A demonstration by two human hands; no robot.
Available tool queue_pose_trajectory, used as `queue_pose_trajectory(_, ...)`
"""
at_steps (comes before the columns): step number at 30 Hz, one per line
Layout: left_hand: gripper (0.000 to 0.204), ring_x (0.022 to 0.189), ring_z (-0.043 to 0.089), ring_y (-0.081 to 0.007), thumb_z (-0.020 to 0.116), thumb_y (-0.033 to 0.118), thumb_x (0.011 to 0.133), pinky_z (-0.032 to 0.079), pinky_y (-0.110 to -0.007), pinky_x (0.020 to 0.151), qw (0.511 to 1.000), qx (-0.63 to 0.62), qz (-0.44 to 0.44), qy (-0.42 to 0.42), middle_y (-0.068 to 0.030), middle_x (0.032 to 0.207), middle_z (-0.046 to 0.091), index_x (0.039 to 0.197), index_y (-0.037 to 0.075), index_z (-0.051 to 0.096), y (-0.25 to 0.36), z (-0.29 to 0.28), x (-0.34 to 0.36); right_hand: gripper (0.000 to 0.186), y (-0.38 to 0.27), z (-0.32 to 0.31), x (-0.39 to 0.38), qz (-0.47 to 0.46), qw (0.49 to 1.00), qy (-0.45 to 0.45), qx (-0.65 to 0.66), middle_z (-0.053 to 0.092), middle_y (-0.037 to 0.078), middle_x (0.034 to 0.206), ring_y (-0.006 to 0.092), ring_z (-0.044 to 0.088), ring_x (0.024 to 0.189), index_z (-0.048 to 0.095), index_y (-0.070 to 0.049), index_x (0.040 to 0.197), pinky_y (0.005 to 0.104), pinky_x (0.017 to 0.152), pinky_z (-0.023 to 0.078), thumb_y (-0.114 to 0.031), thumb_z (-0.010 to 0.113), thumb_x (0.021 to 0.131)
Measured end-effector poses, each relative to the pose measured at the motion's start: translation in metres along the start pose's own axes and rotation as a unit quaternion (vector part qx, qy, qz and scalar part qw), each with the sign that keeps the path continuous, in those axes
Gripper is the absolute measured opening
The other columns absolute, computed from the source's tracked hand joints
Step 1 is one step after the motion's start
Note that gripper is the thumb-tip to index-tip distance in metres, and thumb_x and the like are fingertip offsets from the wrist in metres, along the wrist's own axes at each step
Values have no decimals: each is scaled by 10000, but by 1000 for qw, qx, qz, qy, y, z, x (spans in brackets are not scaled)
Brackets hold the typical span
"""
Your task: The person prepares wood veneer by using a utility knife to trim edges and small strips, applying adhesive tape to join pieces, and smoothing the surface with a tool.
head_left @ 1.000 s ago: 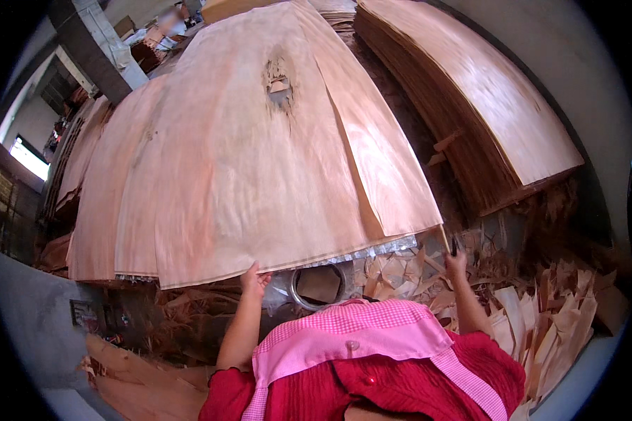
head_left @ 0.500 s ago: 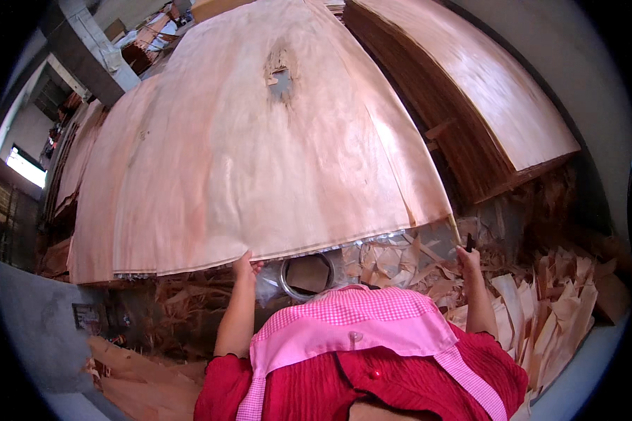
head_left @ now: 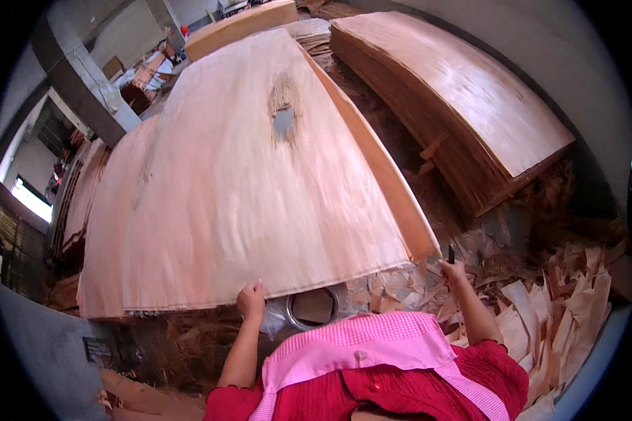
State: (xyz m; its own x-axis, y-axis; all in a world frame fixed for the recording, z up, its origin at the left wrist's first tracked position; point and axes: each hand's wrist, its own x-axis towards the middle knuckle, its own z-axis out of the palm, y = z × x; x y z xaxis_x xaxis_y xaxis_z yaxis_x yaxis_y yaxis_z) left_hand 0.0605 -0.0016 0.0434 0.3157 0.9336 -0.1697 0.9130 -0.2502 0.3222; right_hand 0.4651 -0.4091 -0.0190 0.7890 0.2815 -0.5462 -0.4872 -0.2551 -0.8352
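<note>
A large, pale pinkish sheet of wood veneer (head_left: 211, 210) lies on top of a stack, with a ragged knot hole in its far part. At the middle of its near edge, my left hand (head_left: 251, 298) is closed on the rim. My right hand (head_left: 453, 271) is closed at the near right corner, its fingertips against the edge there. A small dark tool (head_left: 451, 254) sticks up from that hand; its kind is not clear. Along the sheet's right side runs a darker orange-brown band (head_left: 400, 203), wider toward me.
A second tall veneer stack (head_left: 463, 105) stands at the right. Torn veneer scraps (head_left: 548, 309) pile up at the lower right. A round metal-rimmed container (head_left: 312, 309) sits below the near edge. A pillar (head_left: 84, 77) and further stacked sheets (head_left: 84, 196) are at the left.
The near edge and my left hand sit lower in view. My right hand has shifted left, closer to the corner. The orange-brown band along the right side has come into sight.
</note>
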Motion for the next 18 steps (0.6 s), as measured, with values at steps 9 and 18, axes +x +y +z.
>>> queue_pose_trajectory(9,693,1328,66,-311,445,458,830,86,-559,1020,984,163,36,64,-80,1449,108,1378,124,185,5,39,44,229,-11,-12,-9,53,995,-79,24,483,29,509,128,423,365,569,-32,807,248,340,320,-260,585,799)
queue_pose_trajectory(18,687,1331,70,-304,457,439,828,97,-543,1027,974,198,55,96,-60,1455,98,1380,133,184,18,53,53,248,19,-1,32,26,999,-25,21,431,-8,503,125,390,367,589,-42,805,266,339,288,-277,638,744)
